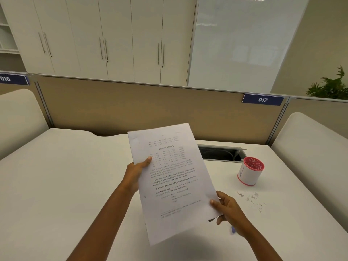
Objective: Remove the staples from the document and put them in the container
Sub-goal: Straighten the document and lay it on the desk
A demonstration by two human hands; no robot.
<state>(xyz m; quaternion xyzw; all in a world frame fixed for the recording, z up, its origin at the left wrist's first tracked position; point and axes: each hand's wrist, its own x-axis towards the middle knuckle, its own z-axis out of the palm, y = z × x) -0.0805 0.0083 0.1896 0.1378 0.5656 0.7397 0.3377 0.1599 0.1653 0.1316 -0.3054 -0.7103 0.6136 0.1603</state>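
While the left hand [138, 171] pinches the left edge of the printed document [173, 181] and the right hand [228, 210] pinches its lower corner above the desk [75, 185], loose staples [253, 199] lie near the red-rimmed container [249, 173]. Setting the pages down carelessly could sweep them away.

One printed document [169, 176]. One red-rimmed container [248, 176]. Scattered loose staples [253, 199]: too small, tangled for exact count. Two hands: left hand [135, 174], right hand [227, 210]. Two number signs: sign 016 [11, 79], sign 017 [262, 99]. Six cabinet handles [101, 48]. One plant [331, 87].
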